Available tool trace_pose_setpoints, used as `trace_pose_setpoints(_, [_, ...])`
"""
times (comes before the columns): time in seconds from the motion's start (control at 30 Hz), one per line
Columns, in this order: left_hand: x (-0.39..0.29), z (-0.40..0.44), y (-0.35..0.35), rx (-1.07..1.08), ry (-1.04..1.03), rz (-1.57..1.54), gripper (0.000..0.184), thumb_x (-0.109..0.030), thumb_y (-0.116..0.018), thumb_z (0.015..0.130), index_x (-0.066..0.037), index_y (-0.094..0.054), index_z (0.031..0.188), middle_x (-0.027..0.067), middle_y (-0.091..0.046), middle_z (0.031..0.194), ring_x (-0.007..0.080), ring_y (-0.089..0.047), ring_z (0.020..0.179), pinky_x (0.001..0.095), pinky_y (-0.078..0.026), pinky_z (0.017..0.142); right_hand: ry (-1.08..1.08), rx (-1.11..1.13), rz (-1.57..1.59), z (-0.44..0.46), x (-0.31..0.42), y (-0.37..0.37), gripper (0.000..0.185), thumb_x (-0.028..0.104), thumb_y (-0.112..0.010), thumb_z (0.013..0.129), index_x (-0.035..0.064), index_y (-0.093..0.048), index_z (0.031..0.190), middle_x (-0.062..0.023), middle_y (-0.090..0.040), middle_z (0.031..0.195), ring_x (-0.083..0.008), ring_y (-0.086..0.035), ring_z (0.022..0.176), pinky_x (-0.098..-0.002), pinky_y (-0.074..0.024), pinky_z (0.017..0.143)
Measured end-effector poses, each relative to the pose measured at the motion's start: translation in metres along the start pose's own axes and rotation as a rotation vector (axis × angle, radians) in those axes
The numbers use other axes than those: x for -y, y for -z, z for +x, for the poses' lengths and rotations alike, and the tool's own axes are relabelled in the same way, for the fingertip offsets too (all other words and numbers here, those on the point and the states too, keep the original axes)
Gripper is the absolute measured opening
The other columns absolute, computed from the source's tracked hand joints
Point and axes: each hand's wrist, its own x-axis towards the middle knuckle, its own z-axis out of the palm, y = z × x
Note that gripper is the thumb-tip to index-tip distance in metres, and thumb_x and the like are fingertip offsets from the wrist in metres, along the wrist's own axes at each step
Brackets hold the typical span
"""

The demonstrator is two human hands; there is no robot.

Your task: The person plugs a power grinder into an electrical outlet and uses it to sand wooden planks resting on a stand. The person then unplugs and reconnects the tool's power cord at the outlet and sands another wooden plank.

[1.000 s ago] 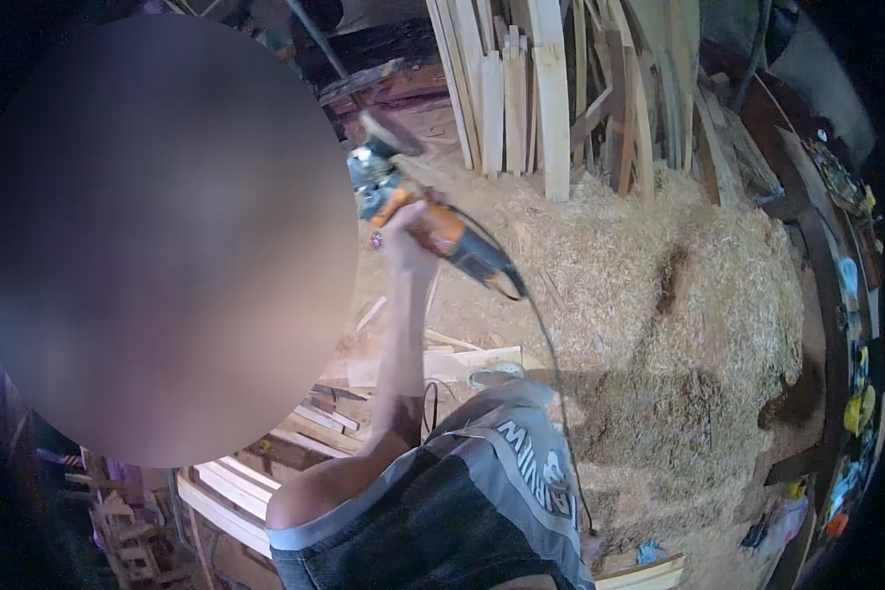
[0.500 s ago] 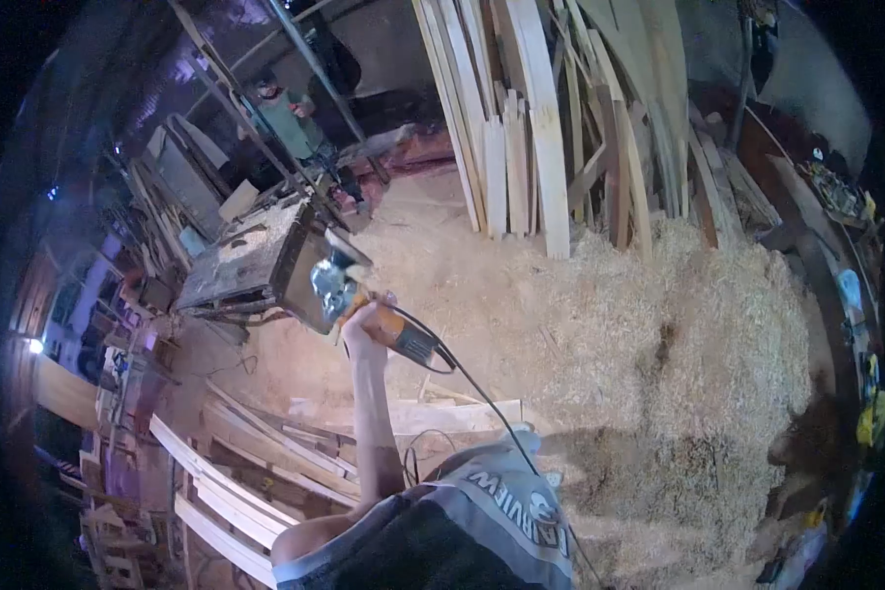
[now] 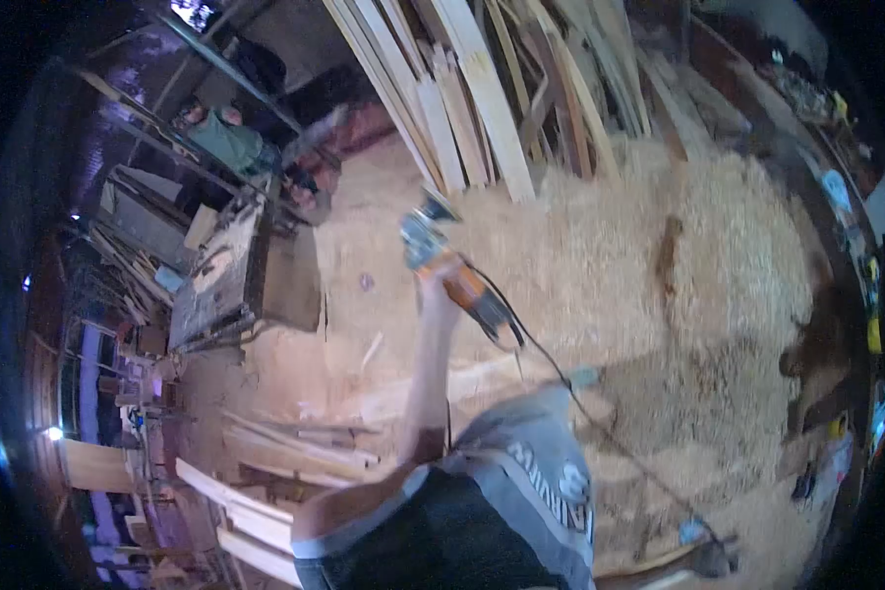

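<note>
My left hand (image 3: 441, 280) is closed around the orange body of an angle grinder (image 3: 472, 298), held out in front of me above the sawdust floor. The grinder's metal head and disc point up and away, blurred by motion. From its rear end a black power cord (image 3: 615, 438) runs down to the right. At the bottom right, my right hand (image 3: 715, 559) is in shadow and appears closed on that cord; its fingers are not clear. A small blue item (image 3: 693, 532) shows beside the right hand.
Tall planks (image 3: 482, 88) lean at the back. A wooden workbench (image 3: 221, 280) stands at left, with a person (image 3: 231, 143) behind it. Loose boards (image 3: 295, 442) and pale curved slats (image 3: 256, 531) lie at lower left. Heaped wood shavings (image 3: 728, 256) cover the floor at right.
The view has swung, and the grinder now appears farther right and higher in it. My right hand has come into view at the bottom right, with the cord drawn out towards it.
</note>
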Motion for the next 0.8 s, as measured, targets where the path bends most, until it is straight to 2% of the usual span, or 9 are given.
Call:
trace_pose_setpoints(0.13, [0.062, 0.019, -0.041, -0.012, 0.038, -0.059, 0.025, -0.004, -0.071, 0.079, -0.007, -0.066, 0.103, 0.0058, -0.070, 0.092, 0.0205, -0.069, 0.086, 0.0354, -0.055, 0.081, -0.165, 0.013, 0.345, 0.026, 0.042, 0.002, 0.051, 0.037, -0.045, 0.105, 0.0106, -0.039, 0.148, -0.0208, -0.043, 0.149, -0.0398, -0.052, 0.123, -0.0510, -0.0454, 0.100])
trace_pose_setpoints(0.2, [0.075, 0.020, -0.066, 0.063, 0.219, -0.129, 0.029, -0.002, -0.074, 0.076, -0.007, -0.066, 0.103, 0.0054, -0.070, 0.092, 0.0207, -0.069, 0.086, 0.0360, -0.056, 0.080, -0.200, 0.051, 0.474, 0.035, 0.060, 0.000, 0.052, 0.034, -0.043, 0.105, 0.0101, -0.036, 0.150, -0.0208, -0.040, 0.151, -0.0402, -0.049, 0.126, -0.0529, -0.0436, 0.103])
trace_pose_setpoints(0.33, [0.077, 0.023, -0.101, 0.027, 0.286, -0.027, 0.024, -0.003, -0.073, 0.079, -0.007, -0.066, 0.102, 0.0055, -0.069, 0.091, 0.0214, -0.068, 0.087, 0.0395, -0.056, 0.080, -0.241, 0.183, 0.697, 0.047, 0.080, -0.001, 0.053, 0.029, -0.040, 0.105, 0.0089, -0.028, 0.153, -0.0208, -0.035, 0.156, -0.0411, -0.044, 0.133, -0.0568, -0.0400, 0.108])
trace_pose_setpoints(0.47, [0.092, 0.035, -0.104, 0.070, 0.259, -0.018, 0.024, -0.003, -0.073, 0.079, -0.007, -0.066, 0.102, 0.0060, -0.070, 0.092, 0.0210, -0.068, 0.087, 0.0398, -0.056, 0.080, -0.271, 0.294, 0.881, 0.064, 0.090, 0.008, 0.055, 0.024, -0.037, 0.106, 0.0078, -0.021, 0.157, -0.0208, -0.029, 0.160, -0.0419, -0.039, 0.140, -0.0607, -0.0365, 0.113])
trace_pose_setpoints(0.6, [0.104, 0.025, -0.095, 0.039, 0.500, -0.127, 0.020, -0.007, -0.069, 0.084, -0.008, -0.062, 0.103, 0.0055, -0.067, 0.090, 0.0217, -0.068, 0.085, 0.0390, -0.057, 0.078, -0.265, 0.426, 1.081, 0.095, 0.090, 0.023, 0.058, 0.019, -0.033, 0.107, 0.0067, -0.013, 0.160, -0.0208, -0.024, 0.165, -0.0427, -0.033, 0.147, -0.0647, -0.0329, 0.118])
trace_pose_setpoints(0.67, [0.114, 0.008, -0.076, 0.020, 0.568, -0.136, 0.019, -0.008, -0.069, 0.085, -0.008, -0.062, 0.103, 0.0056, -0.067, 0.089, 0.0216, -0.068, 0.085, 0.0390, -0.057, 0.078, -0.396, 0.471, 1.020, 0.093, 0.108, -0.003, 0.061, 0.031, -0.047, 0.103, 0.0125, -0.026, 0.157, -0.0206, -0.038, 0.153, -0.0381, -0.047, 0.131, -0.0514, -0.0444, 0.103])
trace_pose_setpoints(0.7, [0.120, -0.004, -0.070, 0.020, 0.626, -0.168, 0.018, -0.009, -0.069, 0.085, -0.009, -0.062, 0.102, 0.0056, -0.066, 0.089, 0.0215, -0.067, 0.085, 0.0390, -0.057, 0.078, -0.506, 0.491, 0.966, 0.092, 0.107, -0.029, 0.064, 0.044, -0.060, 0.100, 0.0183, -0.038, 0.153, -0.0205, -0.053, 0.141, -0.0335, -0.061, 0.115, -0.0381, -0.0558, 0.088])
trace_pose_setpoints(0.77, [0.120, -0.036, -0.057, 0.019, 0.604, -0.239, 0.017, -0.010, -0.068, 0.085, -0.009, -0.062, 0.101, 0.0057, -0.066, 0.089, 0.0220, -0.067, 0.084, 0.0391, -0.057, 0.077, -0.124, 0.568, 0.985, 0.056, 0.008, -0.151, 0.074, 0.024, -0.066, 0.095, 0.0226, -0.026, 0.158, -0.0187, -0.046, 0.148, -0.0427, -0.053, 0.127, -0.0523, -0.0574, 0.088])
trace_pose_setpoints(0.8, [0.111, -0.055, -0.051, 0.020, 0.719, -0.241, 0.017, -0.010, -0.068, 0.086, -0.009, -0.062, 0.101, 0.0061, -0.067, 0.089, 0.0223, -0.067, 0.084, 0.0395, -0.057, 0.078, -0.707, 0.613, 1.639, 0.046, -0.003, -0.192, 0.078, 0.014, -0.068, 0.091, 0.0214, -0.027, 0.158, -0.0150, -0.048, 0.142, -0.0376, -0.054, 0.121, -0.0450, -0.0569, 0.082])
